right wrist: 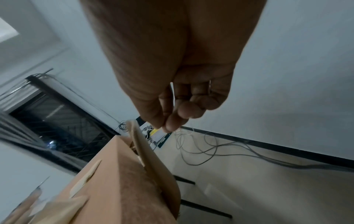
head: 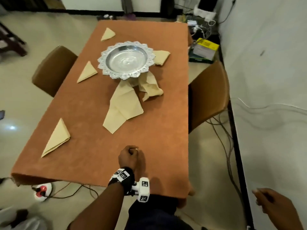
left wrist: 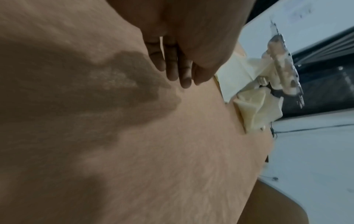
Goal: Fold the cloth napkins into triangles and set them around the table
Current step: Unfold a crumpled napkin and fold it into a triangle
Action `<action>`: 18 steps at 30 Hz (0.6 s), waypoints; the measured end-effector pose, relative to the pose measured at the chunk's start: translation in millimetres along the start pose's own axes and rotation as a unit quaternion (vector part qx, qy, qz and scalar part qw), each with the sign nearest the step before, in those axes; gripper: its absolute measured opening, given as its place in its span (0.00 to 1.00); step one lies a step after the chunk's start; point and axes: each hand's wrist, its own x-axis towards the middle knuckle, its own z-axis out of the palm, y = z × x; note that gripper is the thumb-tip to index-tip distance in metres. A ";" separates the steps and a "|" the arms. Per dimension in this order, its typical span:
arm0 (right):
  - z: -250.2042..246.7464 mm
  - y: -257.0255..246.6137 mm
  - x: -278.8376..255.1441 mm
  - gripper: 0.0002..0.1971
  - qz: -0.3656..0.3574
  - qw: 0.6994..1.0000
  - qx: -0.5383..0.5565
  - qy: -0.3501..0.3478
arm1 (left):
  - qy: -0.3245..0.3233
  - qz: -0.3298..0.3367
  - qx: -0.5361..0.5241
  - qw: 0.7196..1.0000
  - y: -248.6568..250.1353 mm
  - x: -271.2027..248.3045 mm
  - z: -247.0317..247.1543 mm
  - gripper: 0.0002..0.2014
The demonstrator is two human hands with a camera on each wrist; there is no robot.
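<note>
The left hand (head: 128, 156) sits low in the centre of the head view, over the near end of the table (head: 93, 160) with its orange cloth, forearm reaching up from the bottom edge and a wrist camera strapped on. From above the fingers look curled under; the left wrist view shows them straighter, tips at the cloth, holding nothing. The right hand (head: 272, 205) hangs off the table at the lower right of the frame, over the floor, fingers loosely curled and empty, thumb near the fingertips in the right wrist view.

Three triangle-folded napkins lie along the left side: one lower left (head: 57, 138), one mid left (head: 87, 72), one upper centre (head: 108, 34). An unfolded napkin (head: 123, 107) lies in the middle, and a crumpled napkin (head: 149, 87) just right of it, both partly tucked under a silver scalloped bowl (head: 127, 59). Another napkin (head: 161, 57) shows only partly behind the bowl's right rim.

A yellow-topped box (head: 205, 48) at upper right carries print too blurred to read.
</note>
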 end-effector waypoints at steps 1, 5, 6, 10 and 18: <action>-0.6 -13.9 14.5 0.10 -0.022 0.999 -0.021 -0.009 | 0.033 -0.012 -0.016 0.999 6.8 7.0 1.6 0.04; 8.8 -79.9 68.1 0.11 -0.092 0.992 -0.065 -0.053 | 0.162 -0.071 -0.072 0.982 25.7 62.0 -1.8 0.11; 11.5 -93.1 77.9 0.11 -0.103 0.990 -0.073 -0.065 | 0.189 -0.090 -0.063 0.976 26.9 76.4 -4.4 0.15; 28.5 -148.2 111.1 0.09 -0.155 0.973 -0.123 -0.121 | 0.253 -0.199 -0.021 0.947 31.3 116.9 -19.1 0.26; 64.3 -219.0 160.0 0.11 -0.273 0.924 -0.196 -0.184 | 0.212 -0.235 -0.017 0.949 11.2 148.6 -24.2 0.23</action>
